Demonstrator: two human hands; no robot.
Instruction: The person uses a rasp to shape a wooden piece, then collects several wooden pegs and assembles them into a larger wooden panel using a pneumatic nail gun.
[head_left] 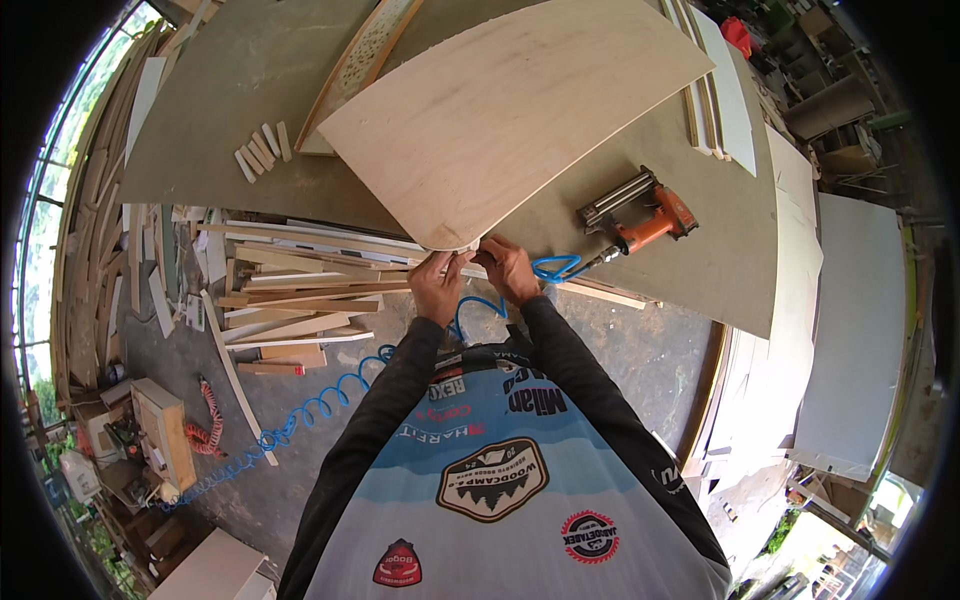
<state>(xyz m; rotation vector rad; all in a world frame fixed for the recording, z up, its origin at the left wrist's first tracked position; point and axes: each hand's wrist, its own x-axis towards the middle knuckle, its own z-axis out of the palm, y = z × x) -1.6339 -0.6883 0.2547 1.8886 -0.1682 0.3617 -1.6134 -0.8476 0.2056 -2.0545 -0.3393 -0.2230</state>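
A large plywood panel [520,110] with a curved far edge lies on the grey-brown worktable, its rounded near corner pointing toward me. At that corner, both my hands work close together with bent fingers. My left hand [438,287] pinches just under the corner's tip. Right beside it, my right hand [512,270] is closed with its fingertips at the corner's right side. Something small and pale shows between the fingertips, but the fingers mostly cover it. An orange nail gun [655,220] rests on its side to the right of the panel, joined to a blue coiled air hose [340,392].
Under the panel sits a wooden frame [350,75]. Several short wood blocks [262,150] lie on the worktable [230,60] at left. Long wood strips [300,290] are stacked below its near edge. White-edged strips [700,110] lie at far right; large sheets [850,320] lean beyond.
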